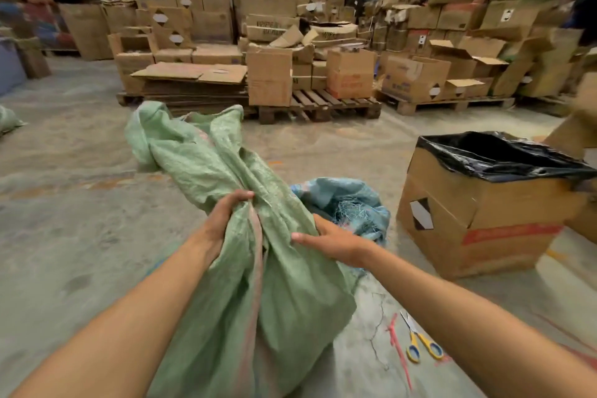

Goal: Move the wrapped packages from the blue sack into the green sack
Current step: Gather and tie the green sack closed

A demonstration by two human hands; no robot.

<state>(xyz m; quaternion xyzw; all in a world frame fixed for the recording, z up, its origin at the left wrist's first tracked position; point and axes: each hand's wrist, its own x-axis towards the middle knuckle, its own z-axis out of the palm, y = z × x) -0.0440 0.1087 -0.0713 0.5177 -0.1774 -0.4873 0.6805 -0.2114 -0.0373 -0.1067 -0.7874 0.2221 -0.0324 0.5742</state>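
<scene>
Green sack [226,268] is front and centre, standing on the concrete floor [64,236] right between both arms, its loose top flopping up and away toward the pallets. Going left to right: the left hand [223,220] is clenched on a bunched fold of the sack's neck, fingers curled over the top of the gather, next to a pinkish stripe running down the fabric. The right hand [329,241] has the other side of the neck, thumb lying across the front and fingers wrapped round behind, so the sack's neck is squeezed between the two hands.

Blue sack [349,203] sits crumpled on the floor just behind the right hand, partly hidden by the green one, frayed threads showing at its mouth. Can't see any wrapped packages from this angle.

Further right, yellow-handled scissors [420,342] lie on the floor beside a pink plastic strip [399,352], under the right forearm. A cardboard box [478,220] lined with a black bag stands off to the right, well apart from both sacks.
</scene>
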